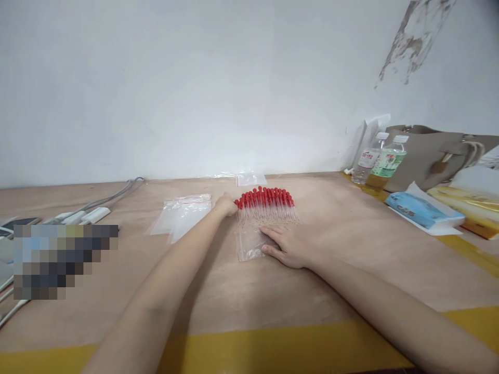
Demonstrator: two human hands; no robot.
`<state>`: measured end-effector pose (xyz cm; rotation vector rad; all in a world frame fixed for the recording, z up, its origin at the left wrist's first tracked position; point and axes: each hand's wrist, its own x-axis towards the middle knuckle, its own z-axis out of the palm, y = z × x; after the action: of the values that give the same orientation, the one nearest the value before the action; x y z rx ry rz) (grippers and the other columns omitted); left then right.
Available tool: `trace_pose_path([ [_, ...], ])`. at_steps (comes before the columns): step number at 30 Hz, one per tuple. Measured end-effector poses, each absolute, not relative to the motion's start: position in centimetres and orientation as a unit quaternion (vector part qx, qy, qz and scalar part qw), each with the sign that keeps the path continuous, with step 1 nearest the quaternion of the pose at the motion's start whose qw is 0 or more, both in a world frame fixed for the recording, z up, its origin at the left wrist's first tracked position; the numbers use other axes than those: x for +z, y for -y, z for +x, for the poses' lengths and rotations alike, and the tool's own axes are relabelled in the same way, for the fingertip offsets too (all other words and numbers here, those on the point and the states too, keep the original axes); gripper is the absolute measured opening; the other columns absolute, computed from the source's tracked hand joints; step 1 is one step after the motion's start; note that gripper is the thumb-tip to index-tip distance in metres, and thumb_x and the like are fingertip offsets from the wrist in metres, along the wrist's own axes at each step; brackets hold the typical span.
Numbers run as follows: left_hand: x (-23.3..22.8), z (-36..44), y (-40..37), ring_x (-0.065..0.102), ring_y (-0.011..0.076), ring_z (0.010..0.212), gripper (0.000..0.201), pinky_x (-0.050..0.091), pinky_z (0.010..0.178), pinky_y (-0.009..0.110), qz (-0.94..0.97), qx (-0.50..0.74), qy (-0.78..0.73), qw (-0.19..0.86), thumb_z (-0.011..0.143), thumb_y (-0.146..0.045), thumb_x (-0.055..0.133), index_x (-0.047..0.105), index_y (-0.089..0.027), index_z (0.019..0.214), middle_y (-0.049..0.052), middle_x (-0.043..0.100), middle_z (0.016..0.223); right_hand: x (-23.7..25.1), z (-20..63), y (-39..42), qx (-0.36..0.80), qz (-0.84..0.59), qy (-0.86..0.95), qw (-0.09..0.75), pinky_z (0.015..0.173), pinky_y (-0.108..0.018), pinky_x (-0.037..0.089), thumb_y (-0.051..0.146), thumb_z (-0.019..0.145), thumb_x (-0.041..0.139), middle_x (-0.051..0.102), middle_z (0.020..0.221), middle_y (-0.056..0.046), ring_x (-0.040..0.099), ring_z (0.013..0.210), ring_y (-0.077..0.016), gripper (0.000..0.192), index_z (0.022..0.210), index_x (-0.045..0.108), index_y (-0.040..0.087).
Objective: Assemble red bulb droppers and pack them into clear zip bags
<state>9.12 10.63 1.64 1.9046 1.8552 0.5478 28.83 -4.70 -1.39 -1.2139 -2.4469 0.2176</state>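
Observation:
A row of thin clear tubes with red bulb-like tops [268, 200] lies side by side on the table, red ends toward the wall. At the row's left end, my left hand [225, 206] is closed, its curled fingers against the red top of the outermost tube; its fingertips are partly hidden. My right hand [286, 246] lies open, fingers stretched out, on a clear zip bag [247, 246] just in front of the row. Left of my left forearm, several clear zip bags [185, 213] lie overlapped. Another clear bag [251, 179] is behind the row, near the wall.
At the right stand two plastic bottles [388, 158] beside a grey-beige handbag [432, 156]. In front of them lie a blue tissue pack [424, 209] and a yellow pack [468, 208]. Cables and white plugs [95, 214] occupy the left, near a blurred patch. Yellow tape [226, 345] edges the table.

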Motion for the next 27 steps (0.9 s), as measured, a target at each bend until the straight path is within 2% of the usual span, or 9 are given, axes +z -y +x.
trace_pose_path([
  [3,1.5,9.5,-11.7,0.062,0.0229,0.073,0.028,0.048,0.061,0.031,0.610,0.169,-0.714,0.299,0.065,-0.017,0.067,0.056,-0.009,0.090,0.011,0.063,0.079,-1.4,28.8,4.7,0.076,-0.437,0.875,0.196,0.096,-0.041,0.030,0.052,0.085,0.030,0.042,0.131,-0.010,0.039,0.117,-0.0240,0.058,0.130,0.037,0.016],
  [6,1.6,9.5,-11.7,0.058,0.0177,0.084,0.026,0.049,0.070,0.034,0.564,0.188,-0.715,0.367,0.081,-0.026,0.054,0.053,-0.012,0.102,0.008,0.058,0.098,-1.5,28.8,4.6,0.075,-0.436,0.875,0.196,0.096,-0.041,0.029,0.053,0.085,0.030,0.041,0.131,-0.010,0.038,0.117,-0.0243,0.058,0.130,0.037,0.016],
  [8,2.1,9.3,-11.1,0.056,0.0169,0.088,0.028,0.048,0.073,0.035,0.550,0.227,-0.696,0.402,0.084,-0.028,0.049,0.051,-0.013,0.107,0.008,0.055,0.104,-1.5,28.9,4.6,0.074,-0.433,0.876,0.198,0.096,-0.041,0.030,0.053,0.085,0.029,0.041,0.131,-0.010,0.038,0.118,-0.0242,0.058,0.130,0.036,0.017],
  [11,3.1,8.3,-9.6,0.058,0.0145,0.074,0.023,0.048,0.066,0.029,0.546,0.307,-0.637,0.448,0.078,-0.014,0.054,0.053,-0.010,0.101,0.007,0.058,0.085,-1.7,28.9,4.5,0.073,-0.430,0.877,0.201,0.095,-0.041,0.031,0.054,0.085,0.029,0.042,0.131,-0.010,0.039,0.117,-0.0245,0.059,0.129,0.037,0.017],
  [14,4.0,6.3,-7.1,0.056,0.0083,0.060,0.032,0.047,0.062,0.022,0.549,0.394,-0.560,0.480,0.071,-0.002,0.053,0.051,-0.013,0.101,0.000,0.055,0.068,-1.8,28.9,4.4,0.077,-0.426,0.877,0.207,0.095,-0.042,0.031,0.054,0.085,0.029,0.041,0.132,-0.010,0.038,0.118,-0.0250,0.058,0.130,0.036,0.017],
  [17,3.8,3.8,-4.0,0.056,0.0063,0.060,0.046,0.046,0.065,0.021,0.534,0.468,-0.499,0.497,0.069,-0.005,0.055,0.044,-0.018,0.111,-0.004,0.051,0.065,-1.9,28.9,4.4,0.083,-0.422,0.877,0.213,0.095,-0.043,0.031,0.053,0.085,0.030,0.040,0.132,-0.009,0.038,0.118,-0.0251,0.058,0.130,0.035,0.018],
  [20,2.4,2.1,-0.9,0.059,0.0087,0.066,0.058,0.047,0.071,0.025,0.501,0.519,-0.425,0.547,0.068,-0.010,0.058,0.036,-0.024,0.120,-0.006,0.051,0.064,-2.0,28.9,4.4,0.084,-0.422,0.876,0.217,0.095,-0.043,0.031,0.053,0.085,0.031,0.041,0.132,-0.009,0.038,0.118,-0.0249,0.057,0.130,0.036,0.018],
  [27,-0.1,3.0,2.5,0.058,0.0075,0.068,0.057,0.047,0.076,0.025,0.450,0.589,-0.387,0.547,0.066,-0.017,0.064,0.038,-0.028,0.115,-0.008,0.049,0.065,-1.9,28.9,4.5,0.083,-0.426,0.874,0.217,0.095,-0.042,0.031,0.053,0.084,0.032,0.041,0.131,-0.009,0.038,0.118,-0.0247,0.057,0.129,0.037,0.018],
])
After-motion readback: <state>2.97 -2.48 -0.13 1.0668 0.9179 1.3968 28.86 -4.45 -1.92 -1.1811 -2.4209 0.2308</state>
